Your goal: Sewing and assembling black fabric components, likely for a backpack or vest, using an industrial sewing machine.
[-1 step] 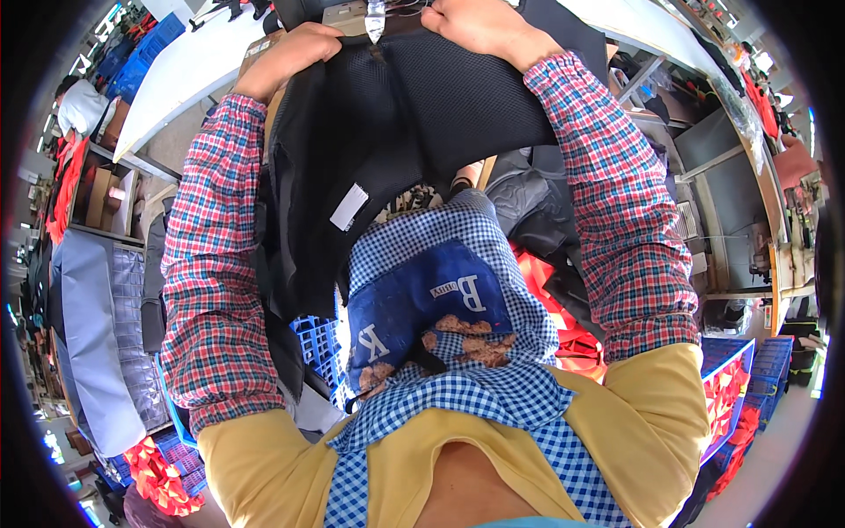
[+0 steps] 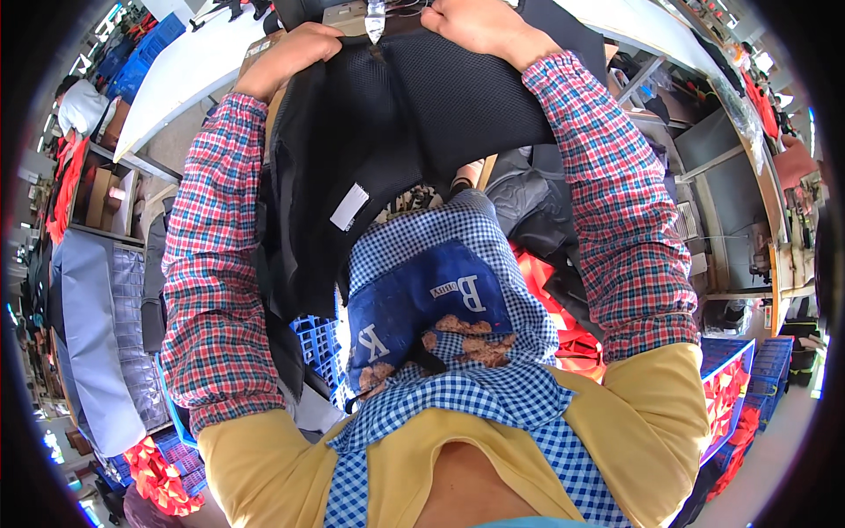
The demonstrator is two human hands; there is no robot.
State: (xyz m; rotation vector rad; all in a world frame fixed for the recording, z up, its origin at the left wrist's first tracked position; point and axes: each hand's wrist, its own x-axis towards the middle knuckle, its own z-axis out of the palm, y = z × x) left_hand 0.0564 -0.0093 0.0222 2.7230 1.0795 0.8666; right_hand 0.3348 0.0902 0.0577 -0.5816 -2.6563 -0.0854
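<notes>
A large black textured fabric piece (image 2: 475, 97) hangs down toward my lap from the top of the view. My left hand (image 2: 295, 57) grips its upper edge on the left, fingers closed with the tips pointing inward. On the other side, my right hand (image 2: 484, 26) pinches the same edge. Between the hands, a shiny metal part (image 2: 376, 21) that looks like a sewing machine's foot meets the fabric. A white label (image 2: 349, 207) lies on the fabric's lower left part. Some fingertips are hidden by the cloth.
A white tabletop (image 2: 189, 66) extends at the far left. Dark grey material (image 2: 528, 198) and red cloth (image 2: 572, 330) lie right of my apron. Blue crates (image 2: 317, 348) stand low beside me. A person in white (image 2: 84, 107) is at the far left.
</notes>
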